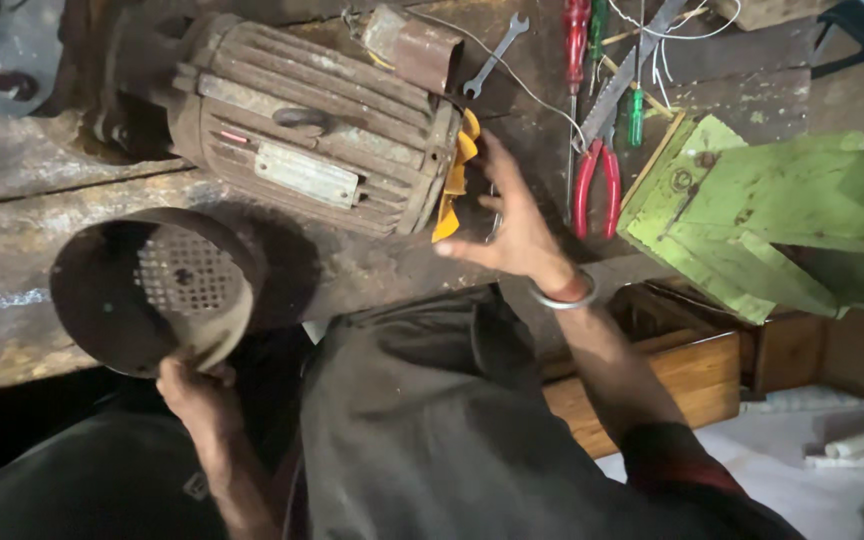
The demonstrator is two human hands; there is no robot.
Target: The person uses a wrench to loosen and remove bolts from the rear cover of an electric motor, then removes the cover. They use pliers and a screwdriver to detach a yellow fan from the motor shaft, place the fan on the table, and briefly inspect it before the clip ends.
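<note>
Left hand [197, 395], lower left of frame, grips the rim of the fan cover [152, 290], mesh end facing camera. Right hand [512, 225], centre, fingers spread and holding nothing, sits just beside the yellow fan [457, 175] at the motor's [302, 125] right end. Motor axis runs left-right on the desk [12, 300]. Fan mostly hidden behind the motor body.

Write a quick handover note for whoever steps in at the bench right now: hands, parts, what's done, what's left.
Left hand: gripping the rusty fan cover by its lower rim, held off the motor.
Right hand: open, fingers spread at the motor's fan end, holding nothing.
Yellow fan: exposed, on the motor.
Pliers, screwdrivers, spanner: on the bench beyond.
Done: cover off.
Left: not clear from this view.
</note>
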